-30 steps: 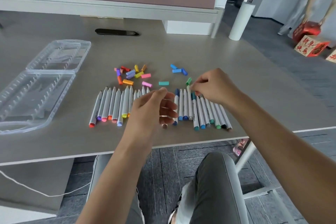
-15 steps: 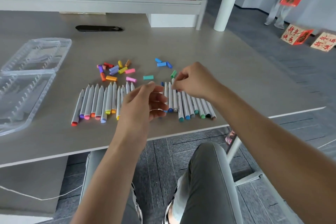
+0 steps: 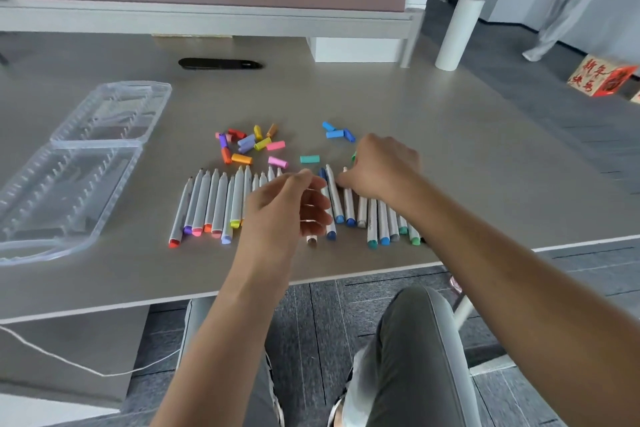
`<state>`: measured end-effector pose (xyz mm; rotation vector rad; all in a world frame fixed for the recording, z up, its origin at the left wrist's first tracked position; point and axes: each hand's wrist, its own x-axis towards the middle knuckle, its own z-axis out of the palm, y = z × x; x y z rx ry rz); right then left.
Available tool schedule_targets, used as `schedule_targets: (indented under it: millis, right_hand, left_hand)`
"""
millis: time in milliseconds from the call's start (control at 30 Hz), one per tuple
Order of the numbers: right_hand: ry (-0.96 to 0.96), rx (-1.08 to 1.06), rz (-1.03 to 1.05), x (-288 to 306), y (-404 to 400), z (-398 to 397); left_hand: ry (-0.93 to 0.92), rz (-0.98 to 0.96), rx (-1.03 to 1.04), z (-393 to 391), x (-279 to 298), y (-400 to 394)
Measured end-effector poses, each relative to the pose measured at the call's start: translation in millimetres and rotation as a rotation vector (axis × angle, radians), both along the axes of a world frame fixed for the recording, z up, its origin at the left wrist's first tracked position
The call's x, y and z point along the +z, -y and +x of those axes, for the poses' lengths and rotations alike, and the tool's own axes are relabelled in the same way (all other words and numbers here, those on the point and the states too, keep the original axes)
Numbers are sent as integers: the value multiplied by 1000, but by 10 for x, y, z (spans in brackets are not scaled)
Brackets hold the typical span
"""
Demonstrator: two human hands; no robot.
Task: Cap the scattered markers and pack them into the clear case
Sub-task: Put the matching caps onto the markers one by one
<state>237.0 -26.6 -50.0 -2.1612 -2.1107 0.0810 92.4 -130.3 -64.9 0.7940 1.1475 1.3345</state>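
Two rows of grey uncapped markers lie on the table, a left group [image 3: 214,204] and a right group [image 3: 381,225]. Loose coloured caps [image 3: 246,146] are scattered behind them, with blue caps [image 3: 337,133], a teal cap [image 3: 309,158] and a green cap [image 3: 353,156] half hidden by my right hand. The clear case [image 3: 69,166] lies open at the far left. My right hand [image 3: 381,170] curls down and pinches the upper end of a marker [image 3: 349,204]. My left hand [image 3: 287,204] hovers over the middle markers, fingers loosely curled, holding nothing.
A black cable slot [image 3: 221,63] sits at the back of the table. The table's front edge [image 3: 311,279] runs just behind my knees. A white post [image 3: 457,35], red boxes [image 3: 602,80] and a standing person [image 3: 561,10] are far right.
My right hand has dropped from the green cap onto the tops of the markers. My left hand has stayed hovering in about the same place.
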Motion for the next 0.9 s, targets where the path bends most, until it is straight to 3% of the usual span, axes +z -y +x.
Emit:
schedule_targets:
  millis: [167, 433, 733, 900]
  right_hand:
    - [-66, 5, -40, -8, -30, 1]
    - [-580, -48, -63, 247, -25, 224]
    - [-646, 27, -61, 185, -211, 327]
    - [-559, -39, 98, 21, -674, 424]
  left_hand:
    - [-114, 81, 37, -2, -31, -68]
    - [-411, 125, 83, 96, -42, -256]
    - [-2, -30, -123, 347, 57, -560]
    - [150, -70, -117, 284, 62, -609]
